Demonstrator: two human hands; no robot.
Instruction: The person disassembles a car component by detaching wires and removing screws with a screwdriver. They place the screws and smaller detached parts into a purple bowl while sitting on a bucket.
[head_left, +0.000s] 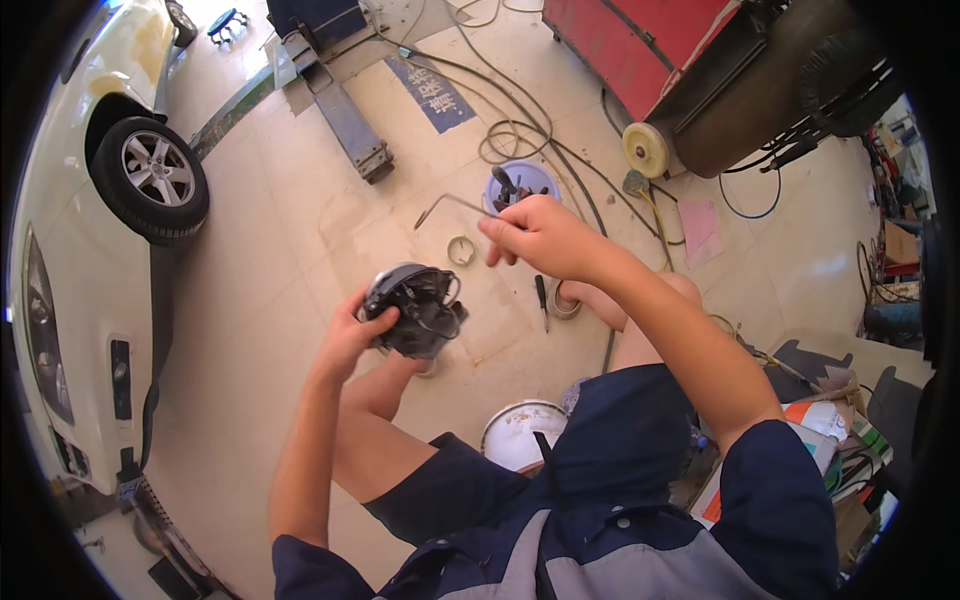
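My left hand (352,330) grips a dark grey car lamp housing (418,308) with black wires and clips showing in its open back. It is held above my knees. My right hand (540,235) is raised higher and to the right, fingers closed on one end of a thin bent metal rod (443,203) that points left with a hooked tip. The rod is apart from the housing.
A white car (95,250) with a front wheel (152,178) stands at left. On the tiled floor lie a tub of tools (520,183), a tape roll (461,250), a screwdriver (541,300), cables (520,125) and a white bucket (522,432). A red machine (680,60) stands at back right.
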